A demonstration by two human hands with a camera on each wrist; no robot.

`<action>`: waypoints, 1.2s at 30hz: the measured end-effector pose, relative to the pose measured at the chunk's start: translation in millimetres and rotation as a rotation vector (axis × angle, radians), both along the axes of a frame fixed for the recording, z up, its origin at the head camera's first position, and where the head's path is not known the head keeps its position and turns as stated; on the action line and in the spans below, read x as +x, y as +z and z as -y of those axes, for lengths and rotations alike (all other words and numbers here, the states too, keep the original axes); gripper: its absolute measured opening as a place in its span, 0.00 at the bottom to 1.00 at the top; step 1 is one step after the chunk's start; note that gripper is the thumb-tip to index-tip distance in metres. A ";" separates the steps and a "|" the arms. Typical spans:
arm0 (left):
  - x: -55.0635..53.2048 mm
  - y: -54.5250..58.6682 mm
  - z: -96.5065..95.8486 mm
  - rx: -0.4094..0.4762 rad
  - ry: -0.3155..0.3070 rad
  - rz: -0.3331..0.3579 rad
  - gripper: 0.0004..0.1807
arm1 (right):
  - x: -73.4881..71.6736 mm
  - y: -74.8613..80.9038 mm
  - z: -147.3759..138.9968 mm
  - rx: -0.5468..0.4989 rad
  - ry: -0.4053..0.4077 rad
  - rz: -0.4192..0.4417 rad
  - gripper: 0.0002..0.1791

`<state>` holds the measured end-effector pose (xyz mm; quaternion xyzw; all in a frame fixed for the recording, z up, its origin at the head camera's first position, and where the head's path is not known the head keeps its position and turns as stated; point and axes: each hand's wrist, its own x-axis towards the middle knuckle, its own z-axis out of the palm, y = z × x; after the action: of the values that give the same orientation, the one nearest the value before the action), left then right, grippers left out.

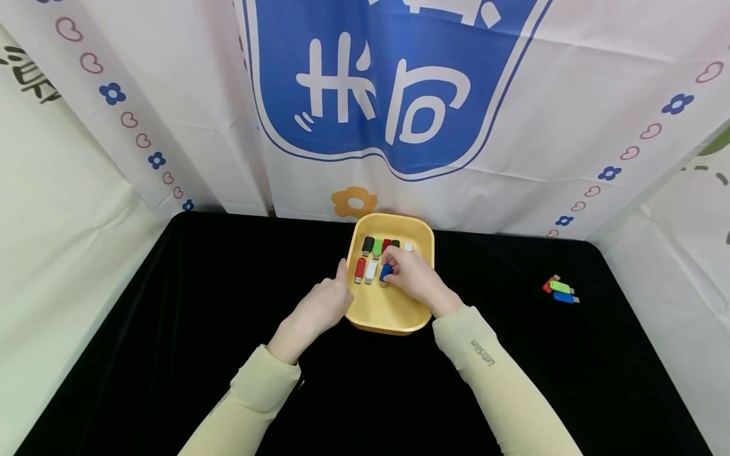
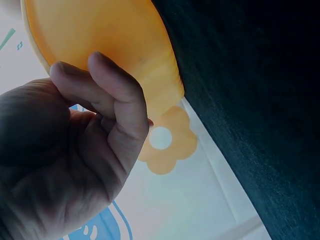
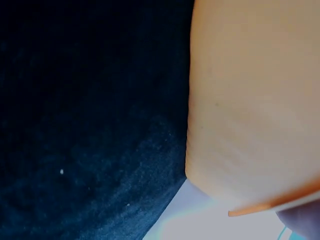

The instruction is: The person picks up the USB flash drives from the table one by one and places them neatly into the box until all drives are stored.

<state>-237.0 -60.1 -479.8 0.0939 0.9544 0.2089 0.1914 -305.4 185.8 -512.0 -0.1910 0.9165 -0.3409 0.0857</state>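
A yellow tray [image 1: 388,320] stands at the back middle of the black table. At its left side, my left hand [image 1: 324,305] holds the rim, one finger pointing up along the edge; in the left wrist view its other fingers [image 2: 122,92] are curled against the outer wall. Inside the tray, my right hand [image 1: 415,273] pinches a blue USB stick [image 1: 385,273] close over the tray floor. Left of it lie a white USB stick [image 1: 371,272] and a red USB stick [image 1: 360,270]. Behind them is a row with black [image 1: 368,245] and green [image 1: 377,247] sticks, partly hidden by the right hand.
On the table's right part lie a loose green USB stick [image 1: 560,287], a blue one [image 1: 563,297] and a red one [image 1: 550,284], close together. A white printed curtain [image 1: 308,196] hangs right behind the tray and table edge.
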 end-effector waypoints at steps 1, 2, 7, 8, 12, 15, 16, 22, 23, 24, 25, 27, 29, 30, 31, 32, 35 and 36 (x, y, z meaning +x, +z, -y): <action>-0.8 -1.7 0.0 0.002 -0.002 -0.002 0.47 | 0.0 -0.1 1.0 0.008 0.000 -0.004 0.14; -1.1 -2.3 -0.1 0.005 -0.004 -0.005 0.47 | 0.0 -0.2 2.0 0.020 0.000 -0.010 0.14; -0.2 -1.0 -0.4 0.015 -0.012 -0.004 0.47 | 6.9 8.5 7.7 0.076 -0.005 -0.007 0.15; 0.2 -0.1 -0.3 0.018 -0.014 -0.009 0.47 | 7.3 8.8 8.5 0.089 -0.008 -0.010 0.16; 0.7 1.0 -0.2 0.008 -0.015 -0.020 0.47 | 9.8 7.3 10.3 0.140 0.003 -0.053 0.20; 0.2 -1.2 -0.1 0.000 -0.017 -0.019 0.47 | 5.7 -3.9 8.8 0.162 0.014 -0.095 0.21; -0.3 -2.6 0.0 0.000 -0.018 -0.018 0.47 | 6.0 -4.7 8.6 0.168 0.017 -0.107 0.22; -0.9 -5.0 0.1 0.010 -0.023 -0.028 0.47 | 6.7 -4.4 6.9 0.186 0.011 -0.158 0.25; -0.8 -4.8 -0.1 0.010 -0.023 -0.029 0.47 | 6.8 -4.0 6.9 0.189 0.010 -0.164 0.25; -0.6 -4.3 -0.1 0.010 -0.023 -0.028 0.47 | 7.0 -3.7 6.9 0.194 0.012 -0.170 0.25; -0.5 -3.5 -0.2 0.009 -0.021 -0.028 0.47 | 7.0 -3.2 7.2 0.199 0.016 -0.177 0.25; -0.1 -1.6 -0.4 0.009 -0.016 -0.021 0.47 | 7.5 -1.7 7.8 0.224 0.030 -0.194 0.24; 0.0 -0.5 -0.8 0.013 -0.010 -0.011 0.47 | 8.0 -0.8 8.4 0.250 0.040 -0.204 0.23; 0.0 0.1 -0.9 0.014 -0.008 -0.006 0.47 | 8.5 -0.3 8.6 0.261 0.046 -0.210 0.23; 0.1 0.1 -1.1 0.016 -0.007 -0.003 0.47 | 9.1 0.1 8.8 0.272 0.051 -0.214 0.23; 0.2 0.1 -1.1 0.016 -0.006 0.000 0.47 | 9.7 0.6 8.9 0.288 0.059 -0.220 0.23; 0.5 -0.7 -1.0 0.013 -0.009 -0.006 0.47 | 10.8 0.3 8.9 0.309 0.070 -0.231 0.23; 0.5 -1.3 -1.0 0.012 -0.013 -0.012 0.47 | 11.1 0.4 8.9 0.316 0.074 -0.235 0.23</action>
<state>-236.5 -59.2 -481.1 0.1023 0.9537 0.2127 0.1863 -294.3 176.9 -511.6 -0.2473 0.9546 -0.1648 0.0196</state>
